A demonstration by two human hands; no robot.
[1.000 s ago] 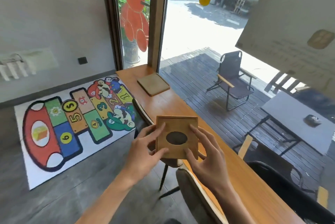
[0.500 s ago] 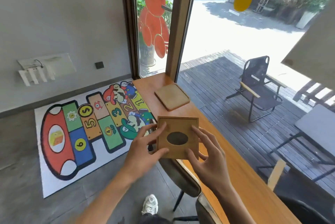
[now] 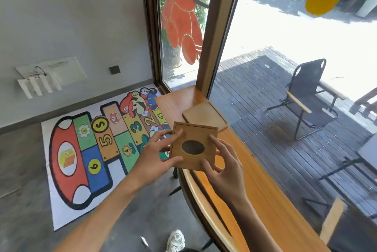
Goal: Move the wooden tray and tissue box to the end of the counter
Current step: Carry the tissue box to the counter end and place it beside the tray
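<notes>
Currently both hands [image 3: 155, 162] [image 3: 224, 172] are pinching the box [image 3: 193, 146] by fingertips above the counter [image 3: 255, 186] edge; slipping risks dropping it.

Both hands hold the wooden tissue box [image 3: 193, 146] above the near edge of the counter [image 3: 255, 186]: left hand [image 3: 155, 157] grips its left side, right hand [image 3: 226, 167] its right. The oval opening faces the camera. The wooden tray [image 3: 205, 116] lies flat on the counter's far end, beside the window frame [image 3: 218, 27].
</notes>
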